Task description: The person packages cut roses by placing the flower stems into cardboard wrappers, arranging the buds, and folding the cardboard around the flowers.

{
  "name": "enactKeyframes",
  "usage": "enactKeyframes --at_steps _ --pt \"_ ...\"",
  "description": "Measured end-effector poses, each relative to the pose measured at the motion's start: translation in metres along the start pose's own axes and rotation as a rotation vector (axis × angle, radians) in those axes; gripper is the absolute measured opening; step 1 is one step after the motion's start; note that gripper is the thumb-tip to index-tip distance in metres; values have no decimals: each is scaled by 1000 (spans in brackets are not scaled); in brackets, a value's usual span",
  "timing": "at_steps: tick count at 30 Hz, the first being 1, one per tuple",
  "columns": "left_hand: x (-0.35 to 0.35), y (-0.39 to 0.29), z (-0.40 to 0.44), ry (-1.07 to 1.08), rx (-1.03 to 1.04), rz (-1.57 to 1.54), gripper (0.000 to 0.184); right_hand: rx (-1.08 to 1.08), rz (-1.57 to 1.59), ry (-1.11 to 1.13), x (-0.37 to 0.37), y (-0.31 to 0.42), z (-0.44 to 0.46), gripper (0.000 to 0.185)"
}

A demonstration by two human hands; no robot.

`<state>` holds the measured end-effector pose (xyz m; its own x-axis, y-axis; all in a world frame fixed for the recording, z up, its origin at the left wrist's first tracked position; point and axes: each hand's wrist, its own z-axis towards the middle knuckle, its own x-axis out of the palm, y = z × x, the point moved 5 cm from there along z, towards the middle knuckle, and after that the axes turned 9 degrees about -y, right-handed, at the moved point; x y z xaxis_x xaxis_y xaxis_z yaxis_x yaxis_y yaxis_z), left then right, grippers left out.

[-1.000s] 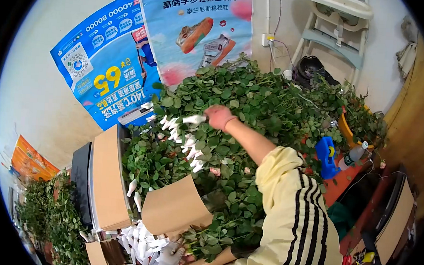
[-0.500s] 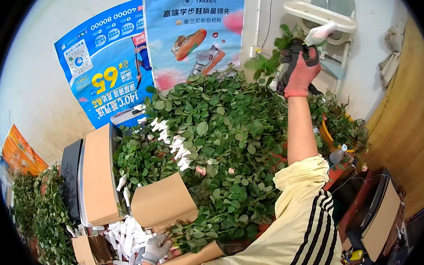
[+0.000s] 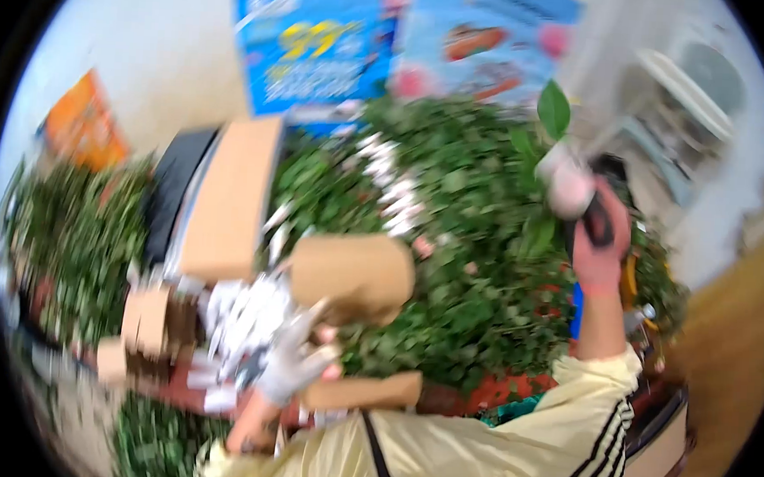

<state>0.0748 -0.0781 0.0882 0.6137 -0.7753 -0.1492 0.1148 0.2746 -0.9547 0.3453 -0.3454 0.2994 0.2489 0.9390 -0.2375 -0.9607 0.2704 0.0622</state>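
My right hand, in a reddish glove with black on it, is raised at the right. It is closed around a rose whose pale pink head seems to be in a white net sleeve, with green leaves beside it. At the lower left, my left hand wears a white glove, fingers spread. It is beside a curved sheet of brown cardboard and a few pinkish blooms, apparently holding nothing. White sleeves lie heaped just left of it. Motion blurs both hands.
A large heap of leafy rose stems fills the middle, with a row of white-sleeved heads along its left. A stack of cardboard sheets stands left, more foliage beyond it. A white high chair is at the back right.
The view has swung left and down. My right hand has come down from near the chair with the rose, closer to me. My left hand's fingers are now spread more widely.
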Motion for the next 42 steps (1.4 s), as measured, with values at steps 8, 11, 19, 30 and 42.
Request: enactKeyframes --at_steps 8,11,19,30,42 --pt "13 -69 -11 -37 268 18 48 -502 214 883 74 126 -98 43" --pt "12 -63 -14 -42 214 32 34 -539 178 847 73 135 -109 43" --pt "-92 -2 -20 -433 -41 -206 16 -334 -62 897 81 103 -104 40" --pt "4 -39 19 219 257 258 64 -186 55 630 64 106 -144 38" --pt "85 -98 23 186 349 43 38 -120 108 542 52 117 -142 39"
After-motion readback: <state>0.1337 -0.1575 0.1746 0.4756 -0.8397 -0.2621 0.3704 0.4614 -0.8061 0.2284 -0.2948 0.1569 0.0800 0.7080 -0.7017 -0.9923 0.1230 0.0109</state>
